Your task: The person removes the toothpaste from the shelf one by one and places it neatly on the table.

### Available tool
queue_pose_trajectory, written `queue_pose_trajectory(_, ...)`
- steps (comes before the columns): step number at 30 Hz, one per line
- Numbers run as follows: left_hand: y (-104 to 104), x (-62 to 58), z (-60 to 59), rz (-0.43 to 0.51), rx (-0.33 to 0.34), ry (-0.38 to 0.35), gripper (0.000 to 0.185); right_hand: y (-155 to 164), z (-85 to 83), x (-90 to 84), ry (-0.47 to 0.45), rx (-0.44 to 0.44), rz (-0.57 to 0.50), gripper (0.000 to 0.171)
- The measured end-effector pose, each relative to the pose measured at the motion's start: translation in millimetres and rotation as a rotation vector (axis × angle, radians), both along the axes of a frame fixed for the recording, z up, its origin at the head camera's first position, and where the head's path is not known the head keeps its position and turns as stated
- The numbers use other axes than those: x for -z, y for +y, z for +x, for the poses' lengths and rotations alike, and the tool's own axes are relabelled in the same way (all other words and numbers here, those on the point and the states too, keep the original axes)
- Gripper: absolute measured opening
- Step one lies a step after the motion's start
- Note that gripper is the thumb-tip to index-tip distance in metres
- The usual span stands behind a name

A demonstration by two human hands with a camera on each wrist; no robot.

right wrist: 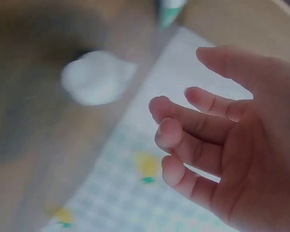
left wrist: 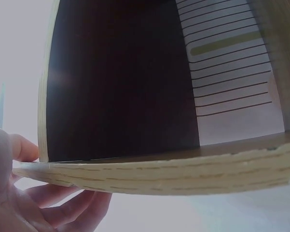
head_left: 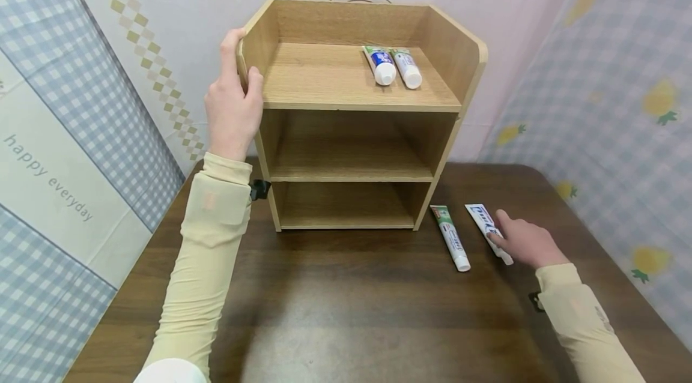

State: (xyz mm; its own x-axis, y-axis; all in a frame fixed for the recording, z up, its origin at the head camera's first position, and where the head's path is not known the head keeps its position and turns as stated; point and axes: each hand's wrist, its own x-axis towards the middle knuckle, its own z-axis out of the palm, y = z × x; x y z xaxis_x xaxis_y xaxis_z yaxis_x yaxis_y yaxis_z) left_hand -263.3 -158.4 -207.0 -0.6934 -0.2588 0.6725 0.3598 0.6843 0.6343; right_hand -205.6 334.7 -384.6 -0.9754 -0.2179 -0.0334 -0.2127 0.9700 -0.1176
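A wooden three-tier shelf [head_left: 319, 80] stands on a dark wooden table [head_left: 351, 305]. My left hand [head_left: 232, 101] grips the top of its left side wall, thumb on the inner face and fingers behind; the left wrist view shows the panel edge [left wrist: 159, 169] above those fingers [left wrist: 62, 203]. Two toothpaste tubes [head_left: 380, 65] [head_left: 407, 68] lie on the top tier. On the table right of the shelf lie a green-white tube [head_left: 450, 238] and a blue-white tube [head_left: 483, 222]. My right hand [head_left: 521, 242] rests over the blue tube's cap end, its fingers [right wrist: 198, 135] loosely bent and holding nothing, a blurred white cap [right wrist: 96, 77] beside them.
The two lower tiers of the shelf hold nothing. Checked and patterned cloth walls close in the table on the left, back and right. The table's front half is bare dark wood.
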Motion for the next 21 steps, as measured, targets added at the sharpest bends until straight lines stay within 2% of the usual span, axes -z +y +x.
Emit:
queue_pose_trajectory(5, 0.3, -0.1, -0.3, -0.004, -0.001, 0.003, 0.049, -21.1, 5.8, -24.4, 0.116, -0.048, 0.017, 0.023)
queue_pose_trajectory(10, 0.7, 0.5, -0.1, -0.009, 0.002, -0.001, 0.049, -43.6, 12.6, -47.9, 0.275, -0.117, 0.015, 0.017)
queue_pose_trajectory(15, 0.8, 0.9, -0.6, -0.007, 0.003, 0.003, 0.049, -65.9, 18.0, -69.6, 0.449, -0.182, -0.023, 0.024)
queue_pose_trajectory(21, 0.3, 0.8, -1.4, -0.002, 0.002, 0.012, 0.049, -92.4, 22.6, -96.4, 0.530, -0.207, -0.081, 0.029)
